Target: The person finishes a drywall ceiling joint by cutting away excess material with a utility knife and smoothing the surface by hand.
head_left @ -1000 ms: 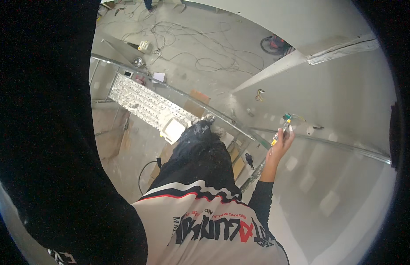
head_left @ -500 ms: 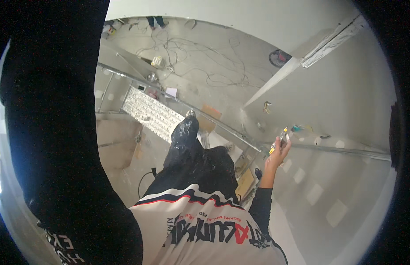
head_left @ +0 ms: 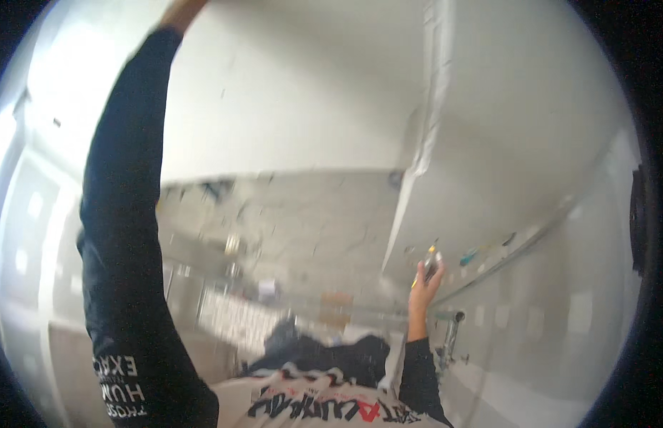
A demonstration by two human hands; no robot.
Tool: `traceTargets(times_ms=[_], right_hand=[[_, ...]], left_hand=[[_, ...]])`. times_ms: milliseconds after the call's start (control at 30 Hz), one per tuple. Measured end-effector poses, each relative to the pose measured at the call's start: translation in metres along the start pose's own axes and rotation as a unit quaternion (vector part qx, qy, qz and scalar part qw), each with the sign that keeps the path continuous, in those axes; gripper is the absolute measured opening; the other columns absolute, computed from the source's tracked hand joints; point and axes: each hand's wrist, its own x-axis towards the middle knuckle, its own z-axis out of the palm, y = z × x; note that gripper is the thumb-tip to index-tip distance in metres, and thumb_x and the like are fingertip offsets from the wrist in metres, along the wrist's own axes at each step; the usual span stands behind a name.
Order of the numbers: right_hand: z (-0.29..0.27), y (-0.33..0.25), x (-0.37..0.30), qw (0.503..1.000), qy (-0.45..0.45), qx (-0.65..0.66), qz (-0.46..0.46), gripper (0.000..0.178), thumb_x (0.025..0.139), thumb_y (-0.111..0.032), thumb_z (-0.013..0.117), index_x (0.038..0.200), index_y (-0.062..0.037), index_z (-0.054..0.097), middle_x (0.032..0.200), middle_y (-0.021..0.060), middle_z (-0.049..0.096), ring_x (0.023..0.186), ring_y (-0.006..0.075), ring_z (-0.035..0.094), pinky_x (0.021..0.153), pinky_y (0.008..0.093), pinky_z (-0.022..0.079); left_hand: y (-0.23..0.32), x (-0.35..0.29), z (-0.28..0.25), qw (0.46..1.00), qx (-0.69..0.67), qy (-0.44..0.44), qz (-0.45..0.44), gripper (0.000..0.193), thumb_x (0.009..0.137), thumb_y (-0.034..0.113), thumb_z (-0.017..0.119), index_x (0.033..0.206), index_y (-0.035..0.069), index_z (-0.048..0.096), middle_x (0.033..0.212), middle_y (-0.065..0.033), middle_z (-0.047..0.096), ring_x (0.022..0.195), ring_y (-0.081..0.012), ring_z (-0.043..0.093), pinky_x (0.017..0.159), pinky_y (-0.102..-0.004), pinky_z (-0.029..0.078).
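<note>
So the person's right hand had its grip wrapped snugly around a slim tool with yellow ends, one yellow end poking up past the fingers and the other showing down by the palm. That tool was held out in front of the grey wall, with a small teal piece on the wall a bit to its right, not touching it in this view, and a dark little piece further right. The left arm in its black sleeve went way up, and only the bare wrist made it in at the top edge, so can't tell if that grip was apart or clamped on anything. Down below, a pale perforated platform sat beside the dark trousers, with a brown sheet just past them. Everything was pretty smeared by blur, honestly, especially the floor.
</note>
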Motion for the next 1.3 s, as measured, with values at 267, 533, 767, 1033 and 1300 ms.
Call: traceTargets(times_ms=[267, 533, 767, 1033, 1300], right_hand=[[0.1, -0.122, -0.002, 0.987, 0.06, 0.026, -0.146, 0.047, 0.102, -0.015, 0.064, 0.143, -0.0004, 0.046, 0.115, 0.0084, 0.057, 0.099, 0.0187, 0.057, 0.089, 0.0342, 0.048], [0.193, -0.393, 0.068, 0.888, 0.165, -0.047, -0.426, 0.042, 0.105, -0.017, 0.059, 0.137, 0.0058, 0.047, 0.106, 0.0177, 0.062, 0.089, 0.0261, 0.06, 0.08, 0.0398, 0.05], [0.232, -0.578, 0.164, 0.775, 0.308, -0.034, -0.551, 0.041, 0.099, -0.011, 0.058, 0.136, 0.0044, 0.048, 0.119, 0.0266, 0.059, 0.112, 0.0449, 0.057, 0.099, 0.0521, 0.046], [0.259, -0.626, 0.181, 0.783, 0.342, -0.041, -0.517, 0.041, 0.097, -0.011, 0.059, 0.136, -0.0007, 0.051, 0.119, 0.0278, 0.056, 0.109, 0.0481, 0.058, 0.093, 0.0547, 0.048], [0.25, -0.635, 0.181, 0.767, 0.353, -0.002, -0.536, 0.04, 0.096, -0.009, 0.057, 0.133, 0.0008, 0.05, 0.116, 0.0315, 0.057, 0.108, 0.0503, 0.059, 0.091, 0.0554, 0.049]], left_hand=[[-0.006, 0.004, -0.029, 0.999, 0.02, 0.007, -0.047, 0.058, 0.108, 0.048, 0.046, 0.16, 0.023, 0.038, 0.168, -0.0011, 0.033, 0.156, -0.0203, 0.027, 0.132, -0.0426, 0.014], [-0.005, -0.006, -0.051, 0.994, -0.074, 0.037, -0.068, 0.056, 0.104, 0.036, 0.056, 0.155, 0.018, 0.044, 0.163, -0.0032, 0.041, 0.152, -0.0227, 0.033, 0.129, -0.0448, 0.021], [-0.011, -0.008, -0.048, 0.991, -0.097, 0.067, -0.058, 0.055, 0.104, 0.036, 0.054, 0.154, 0.016, 0.044, 0.16, -0.0062, 0.043, 0.15, -0.0241, 0.036, 0.127, -0.0447, 0.024], [-0.006, 0.055, -0.017, 0.983, -0.169, 0.072, 0.011, 0.063, 0.092, 0.023, 0.061, 0.152, 0.012, 0.046, 0.154, -0.0065, 0.048, 0.144, -0.0256, 0.042, 0.123, -0.0467, 0.027], [0.008, 0.1, -0.006, 0.977, -0.167, 0.117, 0.062, 0.062, 0.093, 0.023, 0.056, 0.153, 0.009, 0.047, 0.156, -0.0076, 0.05, 0.144, -0.0241, 0.043, 0.119, -0.0457, 0.028]])
